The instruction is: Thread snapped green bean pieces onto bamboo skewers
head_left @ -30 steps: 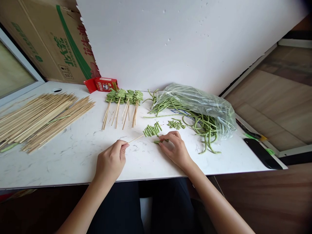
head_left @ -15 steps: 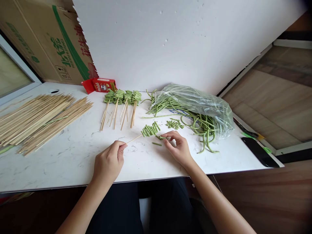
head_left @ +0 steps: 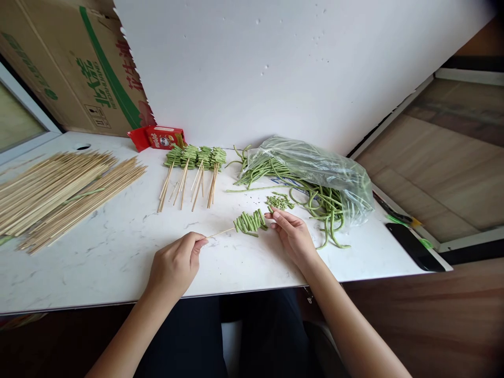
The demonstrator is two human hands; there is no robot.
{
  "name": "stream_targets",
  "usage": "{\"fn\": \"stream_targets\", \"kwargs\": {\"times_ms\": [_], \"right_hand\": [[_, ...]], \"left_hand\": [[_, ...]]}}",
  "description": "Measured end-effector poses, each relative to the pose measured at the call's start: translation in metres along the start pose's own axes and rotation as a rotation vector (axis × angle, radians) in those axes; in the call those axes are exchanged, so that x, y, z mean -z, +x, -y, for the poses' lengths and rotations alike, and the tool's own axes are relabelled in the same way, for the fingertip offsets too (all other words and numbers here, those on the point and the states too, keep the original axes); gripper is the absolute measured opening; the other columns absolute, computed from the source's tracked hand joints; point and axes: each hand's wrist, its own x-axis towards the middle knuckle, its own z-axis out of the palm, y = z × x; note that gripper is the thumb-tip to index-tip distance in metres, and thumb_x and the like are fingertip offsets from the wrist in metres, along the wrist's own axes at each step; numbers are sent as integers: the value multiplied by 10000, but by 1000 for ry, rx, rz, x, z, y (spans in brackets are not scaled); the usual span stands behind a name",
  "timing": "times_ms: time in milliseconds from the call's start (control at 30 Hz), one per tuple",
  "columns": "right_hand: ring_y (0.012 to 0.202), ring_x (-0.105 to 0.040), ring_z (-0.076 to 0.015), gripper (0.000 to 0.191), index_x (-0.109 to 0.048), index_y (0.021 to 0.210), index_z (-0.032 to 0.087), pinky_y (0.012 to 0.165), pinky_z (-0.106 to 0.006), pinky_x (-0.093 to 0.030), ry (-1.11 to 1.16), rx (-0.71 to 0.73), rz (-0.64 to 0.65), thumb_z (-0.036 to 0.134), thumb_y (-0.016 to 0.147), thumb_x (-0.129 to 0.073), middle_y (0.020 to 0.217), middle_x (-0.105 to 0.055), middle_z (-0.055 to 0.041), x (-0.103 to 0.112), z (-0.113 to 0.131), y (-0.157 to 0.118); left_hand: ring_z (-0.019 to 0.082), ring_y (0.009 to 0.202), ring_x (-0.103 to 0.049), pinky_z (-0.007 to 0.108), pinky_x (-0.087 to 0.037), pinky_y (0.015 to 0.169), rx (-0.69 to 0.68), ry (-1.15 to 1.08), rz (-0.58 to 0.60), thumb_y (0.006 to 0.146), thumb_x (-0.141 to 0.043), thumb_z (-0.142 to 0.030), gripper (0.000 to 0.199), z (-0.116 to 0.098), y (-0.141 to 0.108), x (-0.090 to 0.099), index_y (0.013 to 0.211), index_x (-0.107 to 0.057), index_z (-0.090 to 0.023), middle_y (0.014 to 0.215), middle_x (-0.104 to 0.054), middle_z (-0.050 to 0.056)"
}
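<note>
My left hand (head_left: 177,262) is closed on the bare end of a thin wooden skewer (head_left: 220,232). Several cut green bean pieces (head_left: 249,222) are threaded crosswise along the skewer's far part. Just right of the skewer's tip, my right hand (head_left: 292,233) pinches a short green bean piece (head_left: 270,211) between thumb and fingers; the fingertips partly hide it. One loose bean piece (head_left: 252,234) lies on the table below the threaded ones. Behind my right hand is a small pile of short bean bits (head_left: 280,200).
Finished bean skewers (head_left: 196,157) lie in a row at the back. Bundles of bare skewers (head_left: 79,194) cover the left side. A clear plastic bag (head_left: 315,163) of long beans (head_left: 331,205) is at right, near a black phone (head_left: 415,247). A red box (head_left: 163,137) stands at the back.
My right hand has lifted a bean piece from the table and brought it up beside the skewer's tip. The skewer has shifted slightly right and lower in view.
</note>
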Motion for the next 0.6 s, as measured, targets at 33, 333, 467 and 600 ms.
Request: {"fn": "stream_targets", "kwargs": {"times_ms": [33, 333, 467, 600], "right_hand": [[983, -736, -251, 366, -868, 1024, 260, 855, -381, -565, 7, -2, 10, 477, 741, -947, 1000, -840, -59, -1, 0, 0], [1033, -731, -248, 329, -848, 1004, 270, 888, -369, -585, 11, 0, 90, 486, 773, -936, 1047, -821, -53, -1, -5, -1], [1006, -715, -229, 316, -844, 995, 269, 874, -356, -575, -5, 1, 111, 496, 790, -920, 1058, -805, -49, -1, -6, -2], [906, -680, -197, 297, -841, 972, 268, 791, -327, -535, -41, 17, 93, 496, 795, -914, 975, -781, -31, -1, -5, -2]], "left_hand": [[124, 614, -710, 248, -467, 585, -2, 1, 3, 1084, -551, -242, 184, 0, 0, 0, 937, -656, -205, 790, -781, -24], [111, 576, -669, 245, -455, 574, -3, -10, 20, 1077, -565, -233, 177, 1, -1, 0, 932, -661, -201, 730, -736, -42], [107, 565, -658, 242, -450, 569, 0, -10, 22, 1075, -563, -232, 181, 0, -1, 0, 926, -661, -201, 697, -711, -50], [108, 569, -662, 240, -450, 570, 3, -11, 25, 1079, -551, -238, 196, 0, -1, 0, 922, -661, -201, 698, -715, -46]]}}
